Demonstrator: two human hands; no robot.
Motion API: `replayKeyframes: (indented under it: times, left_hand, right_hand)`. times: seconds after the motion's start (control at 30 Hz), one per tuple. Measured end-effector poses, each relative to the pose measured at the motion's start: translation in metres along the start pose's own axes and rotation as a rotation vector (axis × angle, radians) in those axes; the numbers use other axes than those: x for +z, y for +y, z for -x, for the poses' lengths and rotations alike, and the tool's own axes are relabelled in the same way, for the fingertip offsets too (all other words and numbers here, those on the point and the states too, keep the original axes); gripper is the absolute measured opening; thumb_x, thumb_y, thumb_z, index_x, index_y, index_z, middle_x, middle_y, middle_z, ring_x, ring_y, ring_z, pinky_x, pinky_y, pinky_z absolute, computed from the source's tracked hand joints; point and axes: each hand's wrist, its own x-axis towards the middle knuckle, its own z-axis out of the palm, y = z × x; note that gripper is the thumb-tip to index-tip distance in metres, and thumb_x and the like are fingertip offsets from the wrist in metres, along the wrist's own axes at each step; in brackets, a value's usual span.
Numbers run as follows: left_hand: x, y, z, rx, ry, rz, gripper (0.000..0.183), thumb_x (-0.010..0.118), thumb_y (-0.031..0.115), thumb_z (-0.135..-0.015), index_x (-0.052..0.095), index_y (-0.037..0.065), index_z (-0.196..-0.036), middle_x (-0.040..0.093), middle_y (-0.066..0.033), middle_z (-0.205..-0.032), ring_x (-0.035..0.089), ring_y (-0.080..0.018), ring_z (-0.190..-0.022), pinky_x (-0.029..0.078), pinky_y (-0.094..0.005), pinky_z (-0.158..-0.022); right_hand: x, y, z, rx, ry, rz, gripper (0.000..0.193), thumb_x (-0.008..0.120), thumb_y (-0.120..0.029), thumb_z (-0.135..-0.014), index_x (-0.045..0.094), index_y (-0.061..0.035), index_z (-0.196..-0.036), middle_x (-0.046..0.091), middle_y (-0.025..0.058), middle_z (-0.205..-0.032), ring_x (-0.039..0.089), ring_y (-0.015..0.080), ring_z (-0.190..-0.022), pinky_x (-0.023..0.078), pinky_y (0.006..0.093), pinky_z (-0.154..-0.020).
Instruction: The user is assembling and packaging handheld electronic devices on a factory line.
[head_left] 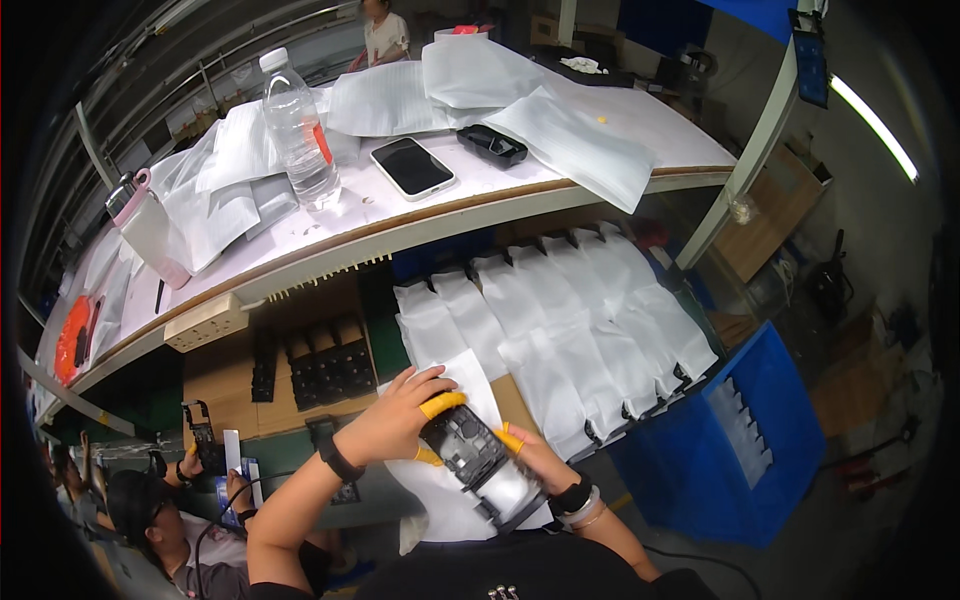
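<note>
A black plastic housing with open cavities and a bright, shiny lower section is held between my two hands, tilted over a white foam sheet. My left hand, with yellow finger cots, curls around its upper left side. On the opposite edge, my right hand, also with yellow cots, grips the housing. Part of the sheet shows above and below the housing. Just beyond my hands lie rows of white foam pouches with dark ends poking out. The housing's underside is hidden.
Overhead runs a shelf with a water bottle, phone, tumbler and foam sheets. A blue bin stands at right. Black parts lie on cardboard. At lower left, a co-worker holds a similar black part.
</note>
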Motion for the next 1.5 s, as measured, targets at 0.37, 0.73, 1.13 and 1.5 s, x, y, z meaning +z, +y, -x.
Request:
replayKeyframes:
  times: [0.37, 0.73, 1.13, 1.5]
  left_hand:
    - [0.006, 0.039, 0.032, -0.163, 0.293, 1.974, 0.086, 0.041, 0.070, -0.070, 0.034, 0.004, -0.124, 0.047, -0.0184, -0.113, 0.050, -0.0287, -0.104, 0.040, -0.0413, -0.090]
    - [0.010, 0.058, 0.037, 0.115, 0.143, 2.154, 0.097, 0.046, 0.071, -0.066, 0.019, 0.005, -0.132, 0.037, -0.0219, -0.123, 0.046, -0.0354, -0.108, 0.038, -0.0459, -0.092]
    - [-0.002, 0.066, 0.033, 0.103, 0.139, 2.307, 0.095, 0.046, 0.074, -0.063, 0.025, 0.011, -0.131, 0.041, -0.0205, -0.118, 0.046, -0.0384, -0.107, 0.038, -0.0470, -0.090]
    - [-0.009, 0.049, 0.017, 0.316, 0.501, 2.458, 0.073, 0.027, 0.063, -0.080, 0.027, 0.010, -0.131, 0.037, -0.0185, -0.125, 0.037, -0.0373, -0.117, 0.034, -0.0454, -0.096]
  right_hand:
    - [-0.068, 0.027, 0.002, -0.440, 0.586, 0.778, 0.054, 0.036, 0.000, -0.084, 0.016, -0.0053, -0.134, 0.046, 0.0233, -0.118, 0.047, 0.0341, -0.107, 0.038, 0.0319, -0.087]
    - [-0.098, 0.057, -0.002, -0.639, 0.734, 0.971, 0.029, 0.038, 0.002, -0.082, 0.059, -0.0045, -0.101, 0.058, 0.0167, -0.088, 0.052, 0.0263, -0.079, 0.040, 0.0317, -0.073]
    - [-0.095, 0.058, -0.005, -0.649, 0.780, 0.858, 0.025, 0.039, 0.000, -0.082, 0.060, -0.0023, -0.096, 0.059, 0.0147, -0.091, 0.053, 0.0256, -0.082, 0.040, 0.0298, -0.077]
    - [-0.087, 0.050, 0.001, -0.585, 0.778, 0.850, 0.033, 0.057, 0.000, -0.073, 0.054, -0.0014, -0.105, 0.056, 0.0123, -0.104, 0.051, 0.0232, -0.100, 0.036, 0.0289, -0.089]
